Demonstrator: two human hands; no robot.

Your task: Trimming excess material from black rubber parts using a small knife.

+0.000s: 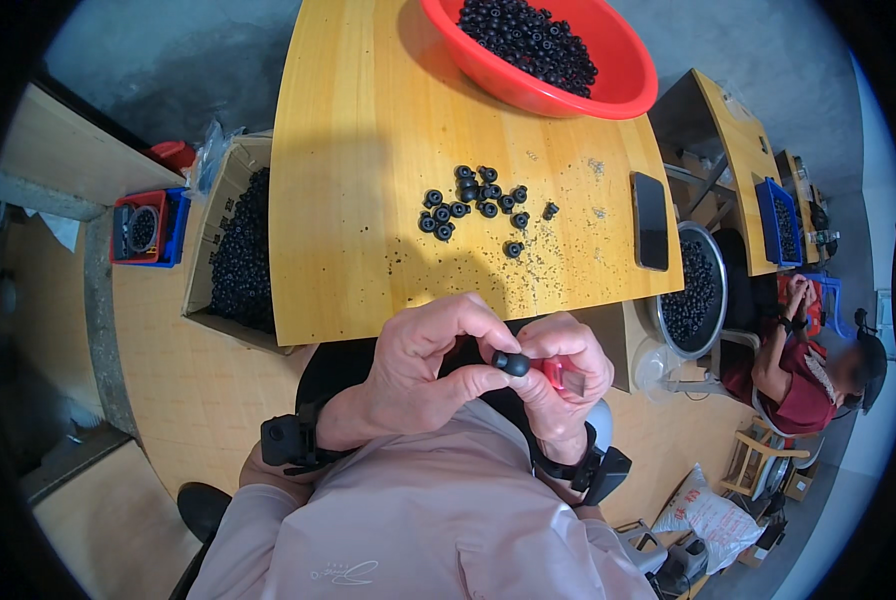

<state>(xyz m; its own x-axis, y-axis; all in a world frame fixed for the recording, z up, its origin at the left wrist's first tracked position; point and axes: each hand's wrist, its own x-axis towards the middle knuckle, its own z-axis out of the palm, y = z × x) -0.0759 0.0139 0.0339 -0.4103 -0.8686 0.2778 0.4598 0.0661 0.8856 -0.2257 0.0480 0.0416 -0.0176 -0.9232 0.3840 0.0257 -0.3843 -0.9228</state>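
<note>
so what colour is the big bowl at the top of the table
Red, holding small black parts; the bowl shows clearly in the head view.

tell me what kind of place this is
Probably a small workshop for hand assembly or sorting of parts. A red bowl and a cardboard box hold masses of small black parts, more lie on the wooden table, and another person works at a nearby bench.

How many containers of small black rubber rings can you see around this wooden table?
4: a red plastic bowl on the table's far edge, a cardboard box left of it, a round metal basin to its right, a blue bin on the next table. Others may be hidden.
</note>
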